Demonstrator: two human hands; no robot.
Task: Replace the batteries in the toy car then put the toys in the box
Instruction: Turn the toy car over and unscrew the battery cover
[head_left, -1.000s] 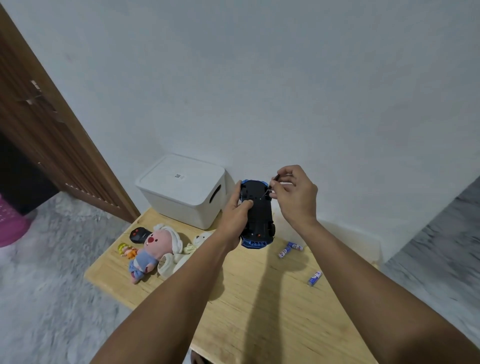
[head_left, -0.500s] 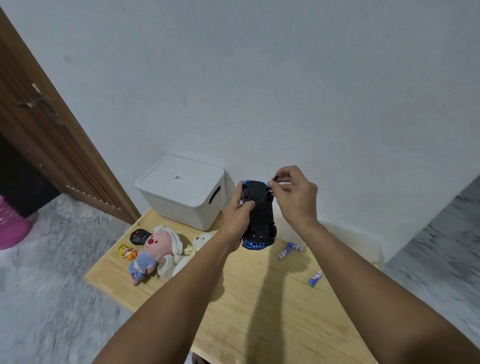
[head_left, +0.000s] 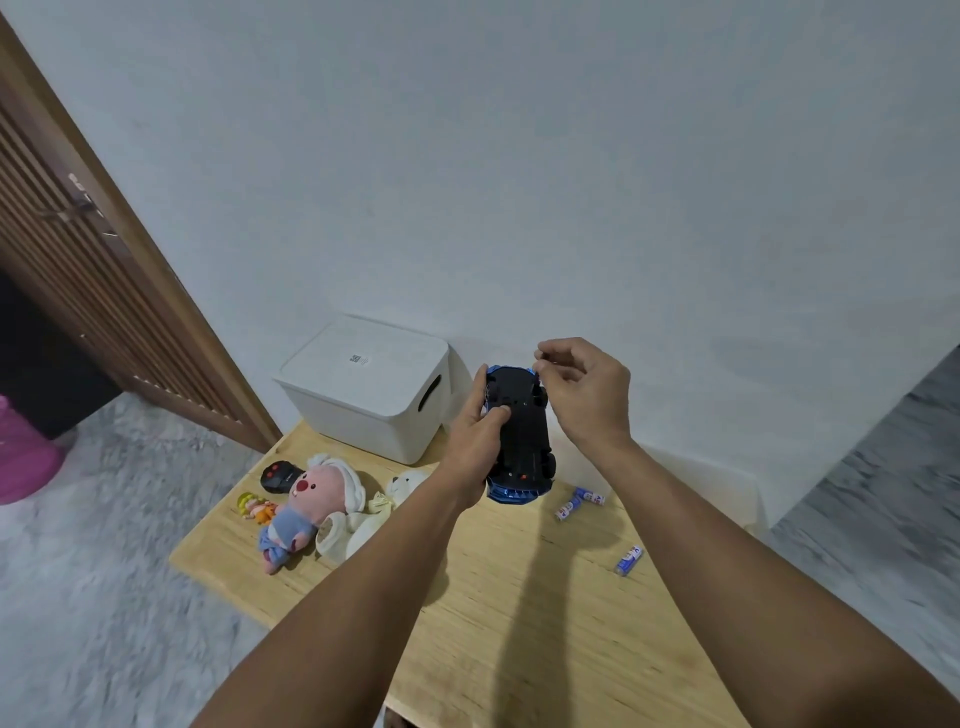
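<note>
Wooden table (head_left: 519, 597) against a white wall; above it my left hand (head_left: 475, 441) grips the upturned car (head_left: 519, 431), my right hand (head_left: 584, 389) pinches something tiny at its far end. Batteries (head_left: 576, 501) lie right, plush toys (head_left: 311, 499) left, closed box (head_left: 369, 384) behind, grey carpet around

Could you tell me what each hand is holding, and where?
Left hand grips the upturned toy car by its side; right hand pinches something small, unidentifiable.

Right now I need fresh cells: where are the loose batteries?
On the wooden table, right of the toy car: two batteries together, a third nearer.
</note>
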